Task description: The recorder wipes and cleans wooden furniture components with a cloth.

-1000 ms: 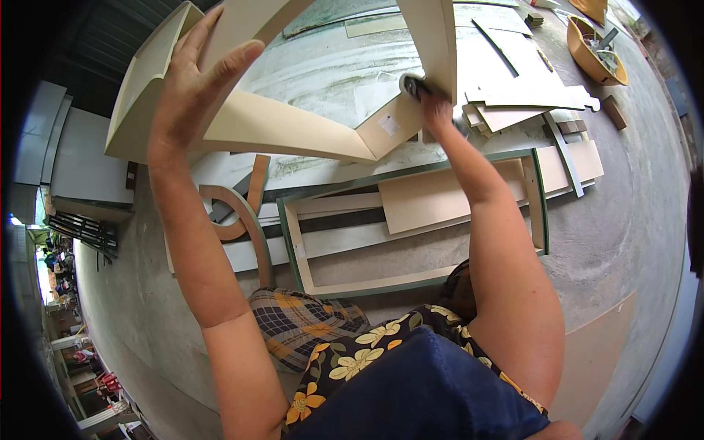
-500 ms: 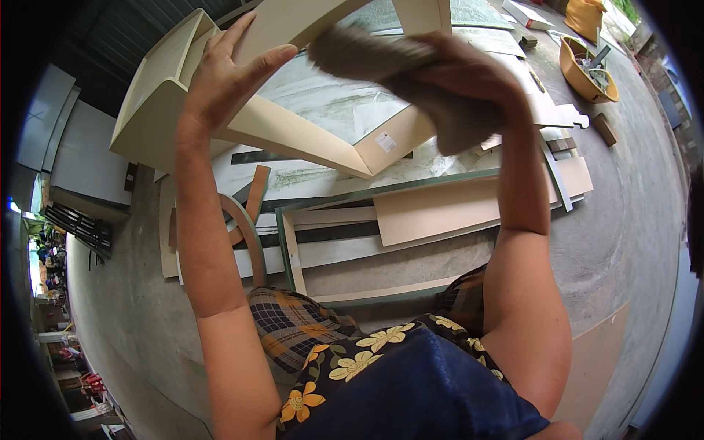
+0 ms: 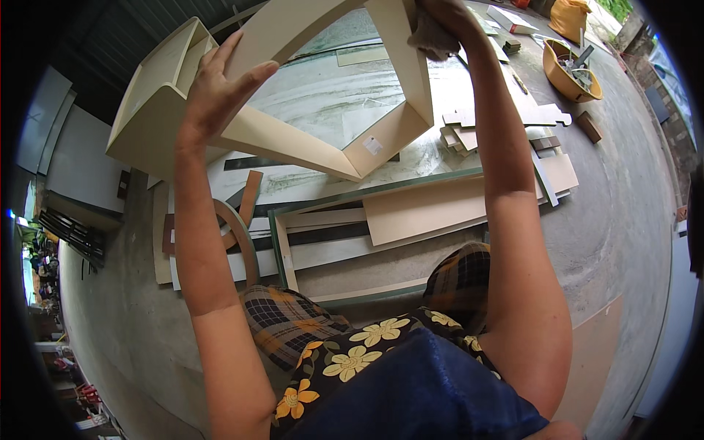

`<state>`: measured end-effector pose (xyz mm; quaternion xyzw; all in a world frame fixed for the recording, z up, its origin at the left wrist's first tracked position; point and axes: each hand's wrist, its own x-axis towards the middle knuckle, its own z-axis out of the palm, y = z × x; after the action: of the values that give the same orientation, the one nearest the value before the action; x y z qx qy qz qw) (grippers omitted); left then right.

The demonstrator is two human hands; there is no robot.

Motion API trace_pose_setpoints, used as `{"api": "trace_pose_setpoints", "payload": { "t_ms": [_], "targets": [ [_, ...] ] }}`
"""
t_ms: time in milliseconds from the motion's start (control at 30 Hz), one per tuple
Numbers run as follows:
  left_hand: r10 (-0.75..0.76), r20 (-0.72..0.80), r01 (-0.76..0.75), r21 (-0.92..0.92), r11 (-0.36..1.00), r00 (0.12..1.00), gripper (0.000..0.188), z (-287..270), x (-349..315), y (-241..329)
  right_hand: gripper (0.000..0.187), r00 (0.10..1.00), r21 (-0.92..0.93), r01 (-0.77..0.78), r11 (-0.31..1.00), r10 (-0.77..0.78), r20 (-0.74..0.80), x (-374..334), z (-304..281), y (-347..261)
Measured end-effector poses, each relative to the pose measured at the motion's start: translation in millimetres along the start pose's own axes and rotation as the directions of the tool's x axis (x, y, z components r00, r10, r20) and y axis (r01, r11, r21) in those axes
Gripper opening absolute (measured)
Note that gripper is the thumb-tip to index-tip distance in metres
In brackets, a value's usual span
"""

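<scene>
A cream-coloured angular furniture frame point(image 3: 290, 141) with open sides is tilted up in front of me. My left hand point(image 3: 214, 92) grips its upper left board, fingers over the far side and thumb toward the opening. At the frame's upper right, my right hand point(image 3: 453, 18) is closed around a grey-brown rag point(image 3: 434, 40), which lies close against the right-hand board. The top of this hand is cut off by the picture's edge. A small white label point(image 3: 372, 145) sticks to the frame's lower inner face.
A green-edged rectangular frame point(image 3: 323, 202) lies near my knees, with a cream board point(image 3: 418, 209) across it. A curved brown strip point(image 3: 246, 242) lies at left. Behind stands a cream shelf unit point(image 3: 136, 121). A yellow tub point(image 3: 568, 81) of tools sits far right, near a yellow sack point(image 3: 570, 16).
My right hand has moved the rag up and right, from the frame's opening to its upper right side. The left hand keeps its hold and has shifted slightly.
</scene>
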<state>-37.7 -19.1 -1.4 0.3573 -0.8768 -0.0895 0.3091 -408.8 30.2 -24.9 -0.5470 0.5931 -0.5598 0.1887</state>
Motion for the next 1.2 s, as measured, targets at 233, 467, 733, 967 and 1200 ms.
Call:
{"api": "trace_pose_setpoints", "payload": {
  "t_ms": [233, 467, 733, 967, 1200],
  "targets": [
    [-0.104, 0.077, 0.112, -0.102, 0.988, 0.992, 0.096, -26.1, -31.5, -12.0, 0.039, 0.944, -0.331, -0.287, 0.899, 0.323, 0.060, -70.0, 49.4, 200.2],
    [-0.014, 0.010, 0.015, -0.156, 0.988, 1.000, 0.094, -15.5, -30.2, -14.4, 0.039, 0.731, -0.713, -0.549, 0.436, 0.664, -0.156, -141.1, -37.8, 333.9],
    [-0.049, 0.040, 0.054, -0.137, 0.989, 0.998, 0.100, -47.2, -59.1, -29.3, 0.032, 0.992, -0.077, 0.107, 0.991, -0.112, -0.063, -47.6, -3.2, 75.4],
    [-0.104, 0.046, 0.113, -0.273, 0.955, 0.993, 0.108, -46.9, -81.7, -40.1, 0.042, 0.979, -0.328, -0.045, 0.944, 0.107, 0.174, -27.6, 63.9, 162.5],
    [-0.158, 0.054, 0.167, -0.324, 0.931, 0.986, 0.108, -46.6, -98.7, -56.5, 0.036, 0.738, -0.660, -0.547, 0.515, 0.669, -0.090, -115.9, 10.6, 329.7]
  ]
}}
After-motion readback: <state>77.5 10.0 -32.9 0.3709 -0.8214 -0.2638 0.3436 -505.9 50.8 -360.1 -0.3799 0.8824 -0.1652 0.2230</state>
